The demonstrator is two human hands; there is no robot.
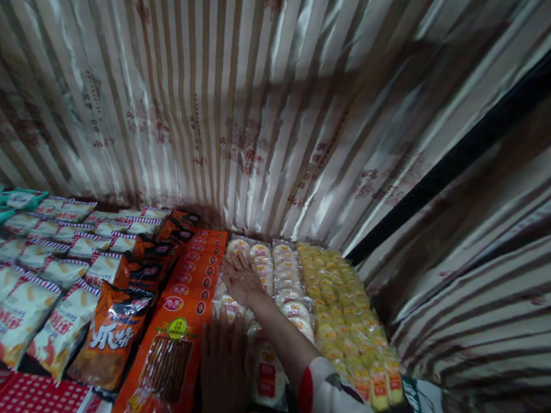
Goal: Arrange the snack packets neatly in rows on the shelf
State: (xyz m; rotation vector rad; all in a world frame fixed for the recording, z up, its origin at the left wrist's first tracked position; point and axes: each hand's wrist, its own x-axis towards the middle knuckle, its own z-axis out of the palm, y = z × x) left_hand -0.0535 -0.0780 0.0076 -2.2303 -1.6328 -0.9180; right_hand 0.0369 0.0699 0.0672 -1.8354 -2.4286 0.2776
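My right hand [241,278] reaches forward and lies flat, fingers spread, on rows of clear packs of round white cakes [282,277]. My left hand [224,367] rests flat with fingers stretched out, on the edge between a long orange snack packet [172,346] and the white cake packs. Neither hand holds anything. A white sleeve with red print [333,402] covers my right forearm.
Yellow cake packs [348,310] lie to the right of the white ones. Dark orange bags [117,332] and white striped snack bags [36,301] fill the left side. A striped shiny curtain [256,104] hangs behind. Red checked boxes [27,412] sit at the lower left.
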